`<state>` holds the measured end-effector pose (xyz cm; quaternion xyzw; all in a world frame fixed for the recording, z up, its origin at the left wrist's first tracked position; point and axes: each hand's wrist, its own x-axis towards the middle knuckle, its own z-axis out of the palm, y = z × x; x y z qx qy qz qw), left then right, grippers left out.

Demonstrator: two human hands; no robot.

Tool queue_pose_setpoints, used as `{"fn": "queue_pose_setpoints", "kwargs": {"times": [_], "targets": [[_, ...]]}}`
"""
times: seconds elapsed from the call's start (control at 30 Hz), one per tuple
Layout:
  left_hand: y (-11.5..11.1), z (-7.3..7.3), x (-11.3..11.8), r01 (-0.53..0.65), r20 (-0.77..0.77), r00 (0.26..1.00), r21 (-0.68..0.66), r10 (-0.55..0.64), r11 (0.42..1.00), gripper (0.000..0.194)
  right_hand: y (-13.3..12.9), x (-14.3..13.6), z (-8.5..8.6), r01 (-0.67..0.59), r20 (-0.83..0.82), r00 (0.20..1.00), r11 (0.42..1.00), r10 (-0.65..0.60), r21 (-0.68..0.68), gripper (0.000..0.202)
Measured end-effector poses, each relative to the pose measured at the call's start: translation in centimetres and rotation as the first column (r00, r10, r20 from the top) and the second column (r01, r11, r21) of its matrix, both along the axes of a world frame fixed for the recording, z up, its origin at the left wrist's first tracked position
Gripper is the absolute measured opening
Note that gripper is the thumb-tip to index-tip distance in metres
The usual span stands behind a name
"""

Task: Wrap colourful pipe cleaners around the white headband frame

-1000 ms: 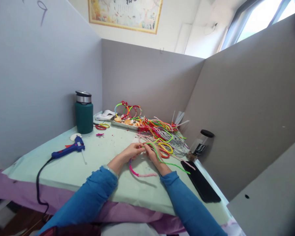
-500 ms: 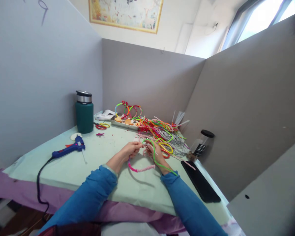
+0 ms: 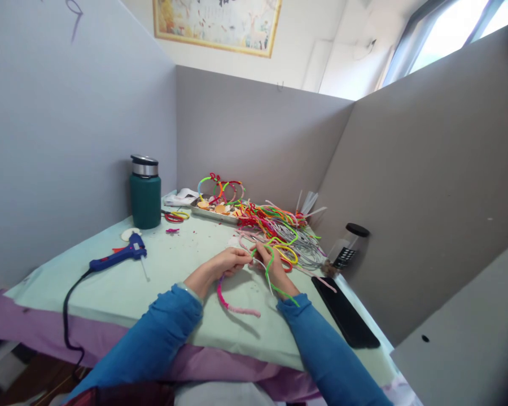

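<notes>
Close together above the middle of the table, my two hands work on one strand. My left hand is closed on a pipe-cleaner-wrapped wire, whose curved end, purple to pink, hangs below the fingers. In a pinch, my right hand holds a green pipe cleaner that meets the strand at my left fingertips. Its loose end trails over my right wrist. A bare white piece of the wire runs between the hands. Just beyond my right hand lie scissors with yellow and red handles.
A heap of coloured pipe cleaners spreads at the back right, beside a metal tray with wrapped rings. On the left are a blue glue gun, a green bottle and other scissors. A black phone lies right.
Both hands have moved slightly lower and nearer. The purple-pink end has swung downward, and the green pipe cleaner has shifted, with more white wire showing.
</notes>
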<state>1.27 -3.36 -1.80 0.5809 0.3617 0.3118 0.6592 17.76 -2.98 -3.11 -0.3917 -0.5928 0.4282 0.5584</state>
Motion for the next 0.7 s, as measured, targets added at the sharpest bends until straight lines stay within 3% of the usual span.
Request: {"fn": "queue_pose_setpoints", "kwargs": {"times": [0.23,0.47,0.7], "targets": [[-0.5,0.6,0.1,0.04,0.01,0.999,0.082,-0.041,0.996,0.038,1.1,-0.3,-0.9,0.059,-0.001,0.998,0.997,-0.059,-0.057,0.05],[-0.3,0.8,-0.1,0.025,0.031,0.999,0.072,-0.027,0.997,0.038,1.8,-0.2,-1.1,0.004,-0.133,0.99,0.969,-0.038,-0.247,0.054],[0.0,0.5,-0.2,0.024,0.046,0.999,0.058,-0.027,0.998,0.036,2.6,1.1,-0.5,-0.121,-0.412,0.911,0.952,-0.006,-0.281,0.066]]}}
